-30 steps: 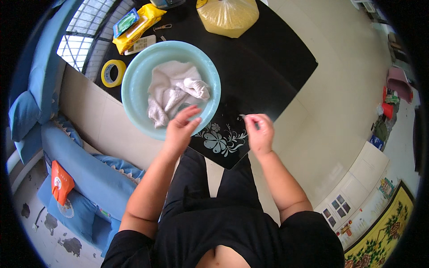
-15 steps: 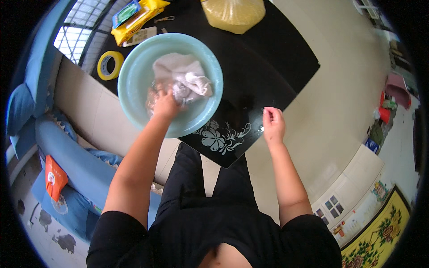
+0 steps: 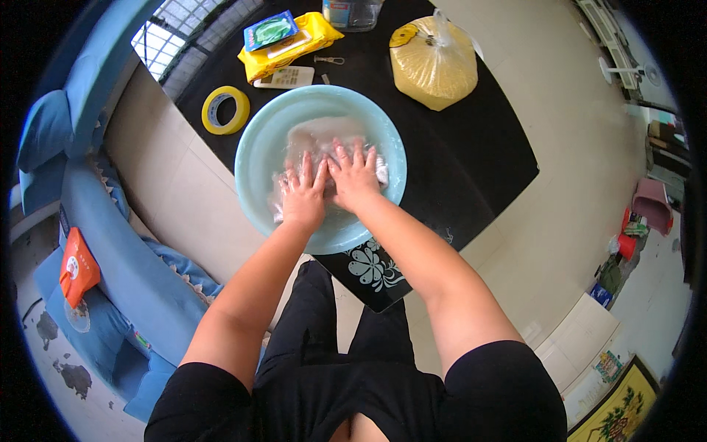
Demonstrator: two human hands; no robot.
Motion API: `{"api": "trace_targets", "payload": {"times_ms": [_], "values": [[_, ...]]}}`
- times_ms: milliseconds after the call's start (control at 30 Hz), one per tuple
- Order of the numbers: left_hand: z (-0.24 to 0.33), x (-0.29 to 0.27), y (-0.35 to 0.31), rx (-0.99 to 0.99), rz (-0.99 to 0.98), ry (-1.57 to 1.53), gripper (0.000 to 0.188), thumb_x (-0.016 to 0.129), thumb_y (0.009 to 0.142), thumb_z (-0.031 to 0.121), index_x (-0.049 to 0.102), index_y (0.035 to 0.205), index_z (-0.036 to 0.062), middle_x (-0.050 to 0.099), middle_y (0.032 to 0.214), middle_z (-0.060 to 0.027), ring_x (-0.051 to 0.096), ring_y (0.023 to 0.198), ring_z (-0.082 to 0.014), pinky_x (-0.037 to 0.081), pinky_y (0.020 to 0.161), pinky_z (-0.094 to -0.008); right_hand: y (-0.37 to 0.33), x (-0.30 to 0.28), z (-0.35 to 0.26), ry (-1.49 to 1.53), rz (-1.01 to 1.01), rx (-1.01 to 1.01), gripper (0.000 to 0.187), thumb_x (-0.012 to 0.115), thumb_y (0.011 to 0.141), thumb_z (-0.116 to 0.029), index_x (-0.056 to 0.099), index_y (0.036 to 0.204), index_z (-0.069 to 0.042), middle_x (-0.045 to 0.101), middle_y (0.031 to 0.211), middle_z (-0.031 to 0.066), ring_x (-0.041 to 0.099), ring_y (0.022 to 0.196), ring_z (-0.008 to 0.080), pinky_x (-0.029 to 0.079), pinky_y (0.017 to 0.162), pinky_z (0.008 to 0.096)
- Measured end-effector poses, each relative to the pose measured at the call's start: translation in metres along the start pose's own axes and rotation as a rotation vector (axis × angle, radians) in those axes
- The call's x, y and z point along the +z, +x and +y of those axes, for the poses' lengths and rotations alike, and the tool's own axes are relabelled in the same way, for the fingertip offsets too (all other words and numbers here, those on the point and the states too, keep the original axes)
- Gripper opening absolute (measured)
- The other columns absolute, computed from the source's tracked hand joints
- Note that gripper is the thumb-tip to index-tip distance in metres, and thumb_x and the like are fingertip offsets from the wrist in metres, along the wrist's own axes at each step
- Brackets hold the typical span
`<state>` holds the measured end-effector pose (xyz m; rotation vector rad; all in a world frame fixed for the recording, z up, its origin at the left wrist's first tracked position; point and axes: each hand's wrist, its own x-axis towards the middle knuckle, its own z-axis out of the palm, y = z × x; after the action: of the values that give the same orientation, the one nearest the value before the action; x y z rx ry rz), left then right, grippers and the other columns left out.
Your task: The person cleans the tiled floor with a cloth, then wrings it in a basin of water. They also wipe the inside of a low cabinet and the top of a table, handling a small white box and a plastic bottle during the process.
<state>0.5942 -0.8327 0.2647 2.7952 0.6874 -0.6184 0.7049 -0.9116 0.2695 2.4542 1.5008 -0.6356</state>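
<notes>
A light blue round basin stands on the corner of a black glossy table. Inside it, a whitish wet cloth lies in water. My left hand presses down on the cloth with its fingers spread. Close beside it, my right hand also lies flat on the cloth, fingers apart. Both hands cover part of the cloth, so its full shape is hidden.
Around the basin lie a yellow tape roll, a yellow packet, a white calculator-like device, a metal clip and a clear container. A tied bag of yellow grains stands farther right. A blue sofa is at left.
My right hand has moved left from beside the table edge into the basin, onto the cloth. The view has shifted, showing more of the table's far side.
</notes>
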Motion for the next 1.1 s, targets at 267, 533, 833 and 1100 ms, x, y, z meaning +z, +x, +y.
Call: {"api": "trace_targets", "payload": {"times_ms": [267,533,833,1100], "values": [[-0.017,-0.013,0.018,-0.060,-0.012,-0.415,0.083,0.067,0.069,0.032,0.029,0.141,0.0193,0.013,0.149,-0.0184,0.014,0.135,-0.0417,0.019,0.108,-0.0509,0.028,0.015,0.012,0.212,0.033,0.077,0.092,0.072,0.063,-0.055,0.031,0.139,-0.026,0.027,0.144,0.0067,0.023,0.132,0.0339,0.022,0.104,0.0561],[-0.017,0.007,0.043,-0.455,0.111,-2.155,0.058,0.048,0.087,0.018,0.024,0.140,0.0117,0.044,0.130,-0.0147,0.048,0.114,-0.0281,0.042,0.093,-0.0377,0.048,0.035,-0.045,1.416,0.521,0.484,0.064,0.062,0.076,-0.003,0.032,0.133,-0.004,0.039,0.132,0.0181,0.040,0.121,0.0306,0.033,0.103,0.0377],[-0.030,-0.031,0.036,-0.472,-0.218,-2.284,0.042,0.053,0.090,0.036,0.049,0.122,0.0103,0.059,0.103,-0.0094,0.057,0.093,-0.0218,0.049,0.081,-0.0358,-0.037,-0.058,-0.081,1.537,0.567,-0.005,0.034,0.056,0.082,-0.002,0.052,0.116,-0.001,0.053,0.115,0.0132,0.049,0.109,0.0199,0.039,0.093,0.0308],[-0.050,-0.016,0.022,-0.075,0.235,-1.036,0.046,0.068,0.078,0.027,0.056,0.119,0.0103,0.054,0.108,-0.0130,0.052,0.103,-0.0286,0.042,0.089,-0.0352,-0.053,-0.057,-0.028,1.071,0.672,0.230,0.022,0.066,0.074,-0.007,0.054,0.092,-0.008,0.052,0.093,0.0115,0.056,0.084,0.0323,0.047,0.073,0.0392]]}}
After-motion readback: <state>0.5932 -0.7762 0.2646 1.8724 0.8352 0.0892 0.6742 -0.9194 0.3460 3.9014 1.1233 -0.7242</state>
